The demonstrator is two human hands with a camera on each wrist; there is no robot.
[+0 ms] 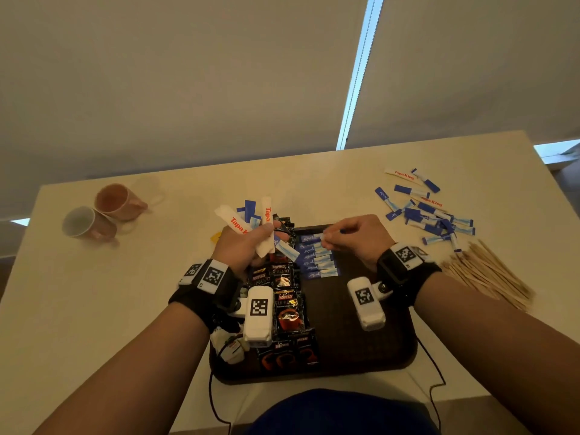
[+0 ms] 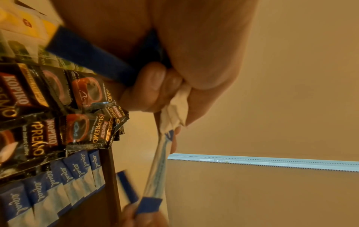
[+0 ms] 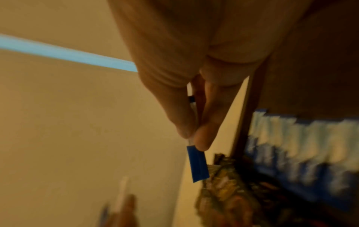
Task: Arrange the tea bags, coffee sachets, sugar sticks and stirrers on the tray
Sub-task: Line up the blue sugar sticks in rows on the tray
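A dark brown tray (image 1: 370, 350) lies in front of me. Along its left side lie black Kopiko coffee sachets (image 1: 290, 312) (image 2: 77, 95), with tea bags (image 1: 230, 348) at the left edge. A row of blue sugar sticks (image 1: 318, 260) (image 2: 58, 184) lies at the tray's far end. My left hand (image 1: 266, 230) grips a bundle of white and blue sticks (image 1: 248, 216) above the tray's far left corner. My right hand (image 1: 324, 240) pinches one blue sugar stick (image 3: 197, 162) between thumb and forefinger at the top of the row.
Loose blue sugar sticks (image 1: 430, 211) are scattered on the table at the right, and a heap of wooden stirrers (image 1: 489, 274) lies nearer me. Two mugs (image 1: 103, 211) stand at the far left. A black cable (image 1: 434, 365) runs beside the tray.
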